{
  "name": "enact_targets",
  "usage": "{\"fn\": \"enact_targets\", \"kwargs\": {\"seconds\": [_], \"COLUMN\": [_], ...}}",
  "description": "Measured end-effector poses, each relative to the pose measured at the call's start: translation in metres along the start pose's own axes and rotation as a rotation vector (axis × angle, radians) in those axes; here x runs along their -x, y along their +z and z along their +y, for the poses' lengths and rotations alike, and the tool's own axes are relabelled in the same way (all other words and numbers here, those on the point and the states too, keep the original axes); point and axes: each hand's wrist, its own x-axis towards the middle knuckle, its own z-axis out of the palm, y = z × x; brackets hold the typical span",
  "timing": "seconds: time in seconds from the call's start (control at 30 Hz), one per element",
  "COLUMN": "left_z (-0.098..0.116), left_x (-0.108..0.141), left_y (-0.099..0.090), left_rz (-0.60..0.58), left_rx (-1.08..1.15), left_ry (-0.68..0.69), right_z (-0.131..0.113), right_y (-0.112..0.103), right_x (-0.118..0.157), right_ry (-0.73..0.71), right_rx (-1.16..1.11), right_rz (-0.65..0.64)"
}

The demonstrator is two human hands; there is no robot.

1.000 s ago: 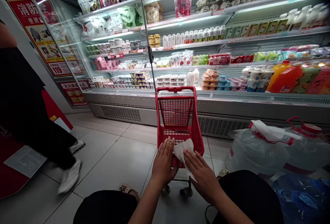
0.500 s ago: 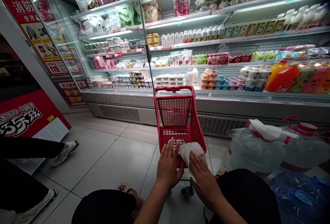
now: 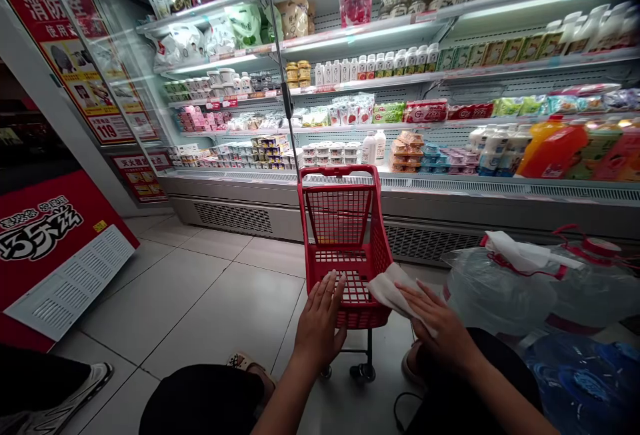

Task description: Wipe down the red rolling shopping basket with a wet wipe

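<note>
A small red shopping cart [image 3: 340, 218] stands in front of me on the tiled floor. My left hand [image 3: 320, 321] rests at the cart's near left edge, palm down, fingers stretched out, with nothing in it. Against the near right corner of the basket lies a crumpled white cloth [image 3: 395, 295]. My right hand [image 3: 433, 321] holds this cloth under its fingers, which lie flat and point up and left. The basket's mesh floor shows between the two hands.
A refrigerated display case [image 3: 240, 188] with stocked shelves runs behind the cart. Large water jugs [image 3: 500, 288] stand at the right, with a blue one [image 3: 585, 381] nearer. A red freezer [image 3: 45, 201] and a person's shoe [image 3: 85, 395] are at the left.
My right hand and the cloth have moved right to the basket's right side. My left hand has shifted slightly left and down. One of the person's feet at the left has gone from view.
</note>
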Motion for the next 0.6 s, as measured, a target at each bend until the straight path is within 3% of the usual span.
{"fn": "enact_targets", "kwargs": {"seconds": [0.17,0.3,0.4,0.6], "left_z": [0.006,0.011,0.015,0.024], "left_x": [0.002,0.002,0.002,0.004], "left_y": [-0.002,0.001,0.002,-0.001], "left_rz": [-0.015,-0.008,0.008,0.014], "left_rx": [-0.02,-0.043,-0.047,-0.032], "left_ry": [0.021,-0.005,-0.051,-0.093], "right_z": [0.042,0.043,0.014,-0.077], "right_y": [0.012,0.024,0.032,0.045], "right_x": [-0.027,-0.038,-0.023,0.008], "right_ry": [0.161,0.327,0.322,0.356], "right_rx": [-0.063,-0.088,-0.07,0.012], "right_rz": [0.014,-0.013,0.048,0.104]}}
